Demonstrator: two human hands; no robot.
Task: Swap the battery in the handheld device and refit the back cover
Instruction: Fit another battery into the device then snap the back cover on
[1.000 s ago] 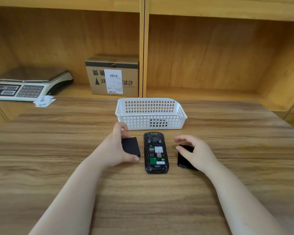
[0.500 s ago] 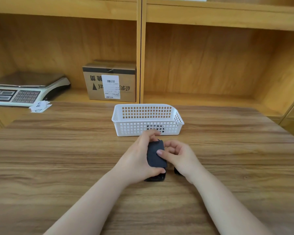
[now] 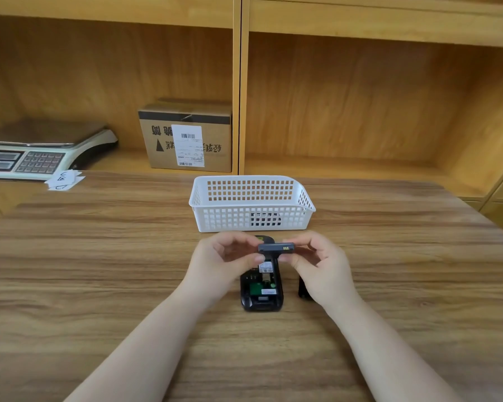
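I pinch the slim dark-grey battery pack point(image 3: 276, 247) between my left hand point(image 3: 224, 264) and right hand point(image 3: 321, 266), just above the open black handheld device point(image 3: 261, 288) lying on the wooden worktop point(image 3: 99, 256). To seat it well, I should line its gold contacts up with the bay's pins, then lower it flat.

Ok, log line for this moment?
stage: battery insertion | both hands hold battery above open device | cover off, on table

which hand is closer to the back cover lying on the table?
Right. The right hand is directly above the back cover, hiding most of it. The left hand is across the open handheld device, on its far side; both pinch the battery.
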